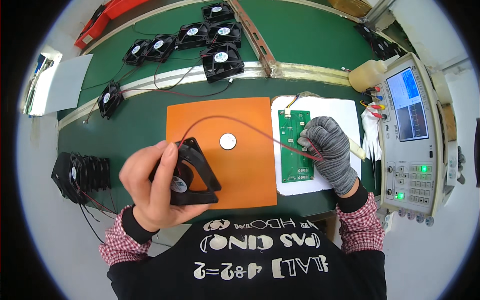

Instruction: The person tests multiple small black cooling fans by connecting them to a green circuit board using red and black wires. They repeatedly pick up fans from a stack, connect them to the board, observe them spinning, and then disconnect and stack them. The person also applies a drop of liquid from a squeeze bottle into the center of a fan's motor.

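Observation:
My bare left hand [157, 185] is closed round the frame of a black cooling fan [202, 167], held tilted over the left part of an orange mat [245, 175]. A thin red and dark wire [235, 120] arcs from the fan across the mat to my right hand [327, 150]. That hand wears a grey knitted glove; its curled fingers grip the wire's end over the right edge of a green circuit board [295, 167]. The plug and fingertips are hidden. On the mat, beyond the fan, lies a round white disc [228, 141].
The board rests on a white pad [342, 107], with a coloured cable plugged in at its far end. A test instrument [412, 135] with a lit screen and a plastic bottle [367, 75] stand right. Several fans [220, 60] lie along the far ledge; a fan stack [90, 172] sits left.

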Tool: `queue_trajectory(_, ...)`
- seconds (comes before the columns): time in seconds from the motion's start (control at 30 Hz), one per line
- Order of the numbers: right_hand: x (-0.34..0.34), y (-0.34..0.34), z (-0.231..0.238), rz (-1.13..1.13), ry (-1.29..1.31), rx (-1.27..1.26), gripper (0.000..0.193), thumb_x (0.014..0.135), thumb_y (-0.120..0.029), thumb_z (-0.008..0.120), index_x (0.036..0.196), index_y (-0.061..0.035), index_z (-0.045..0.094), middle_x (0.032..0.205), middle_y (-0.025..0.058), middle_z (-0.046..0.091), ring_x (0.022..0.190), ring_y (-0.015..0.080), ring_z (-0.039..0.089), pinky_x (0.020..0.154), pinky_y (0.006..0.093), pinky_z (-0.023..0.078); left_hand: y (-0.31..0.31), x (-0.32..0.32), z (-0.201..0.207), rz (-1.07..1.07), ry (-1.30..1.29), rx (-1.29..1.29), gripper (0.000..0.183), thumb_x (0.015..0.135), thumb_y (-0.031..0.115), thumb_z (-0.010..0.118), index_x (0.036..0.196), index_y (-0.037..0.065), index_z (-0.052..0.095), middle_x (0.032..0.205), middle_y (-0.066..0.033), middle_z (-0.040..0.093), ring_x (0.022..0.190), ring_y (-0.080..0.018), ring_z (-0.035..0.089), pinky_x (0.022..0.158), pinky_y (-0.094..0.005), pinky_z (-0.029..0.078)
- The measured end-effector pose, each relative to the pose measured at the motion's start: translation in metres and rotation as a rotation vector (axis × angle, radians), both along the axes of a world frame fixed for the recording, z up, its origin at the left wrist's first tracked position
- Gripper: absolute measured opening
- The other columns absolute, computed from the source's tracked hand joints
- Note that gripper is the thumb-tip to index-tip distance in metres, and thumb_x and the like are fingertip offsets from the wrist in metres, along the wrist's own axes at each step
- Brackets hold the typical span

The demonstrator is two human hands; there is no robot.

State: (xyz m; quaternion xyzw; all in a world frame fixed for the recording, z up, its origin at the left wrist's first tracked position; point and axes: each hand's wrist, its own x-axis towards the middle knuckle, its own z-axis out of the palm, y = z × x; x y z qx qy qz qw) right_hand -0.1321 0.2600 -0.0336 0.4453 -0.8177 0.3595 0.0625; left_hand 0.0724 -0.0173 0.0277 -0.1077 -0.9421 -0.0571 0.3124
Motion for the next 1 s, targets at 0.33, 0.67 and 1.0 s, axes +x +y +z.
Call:
queue_trajectory(0.33,0.001,-0.004,-0.006,0.020,-0.066,-0.043,0.015,0.072,-0.002,0.073,0.082,-0.0047,0.063,0.087,0.0104,0.060,0.083,0.0301,0.059,0.074,0.0407,0.049,0.006,0.008,-0.031,0.047,-0.466,0.161,0.102,0.057,0.030,0.088,0.140,-0.004,0.042,0.122,-0.0178,0.049,0.107,-0.0360,0.049,0.091,-0.0446,0.040)
queue_trajectory(0.67,-0.006,-0.004,-0.010,0.081,0.080,-0.070,0.015,0.072,-0.010,0.070,0.081,-0.0097,0.058,0.087,0.0087,0.055,0.082,0.0303,0.057,0.071,0.0408,0.049,0.001,-0.008,0.054,-0.375,-0.080,0.299,0.055,0.087,0.035,0.060,0.125,-0.003,0.051,0.107,-0.0235,0.060,0.086,-0.0334,0.059,0.066,-0.0421,0.050)
queue_trajectory(1.0,-0.003,0.008,-0.008,-0.017,-0.029,0.040,0.013,0.074,-0.011,0.069,0.086,-0.0090,0.066,0.093,0.0095,0.057,0.090,0.0305,0.057,0.079,0.0427,0.049,0.008,-0.054,0.029,-1.106,-1.021,2.138,0.048,0.102,0.034,0.039,0.131,-0.003,0.038,0.081,-0.0194,0.054,0.058,-0.0311,0.056,0.042,-0.0395,0.049)
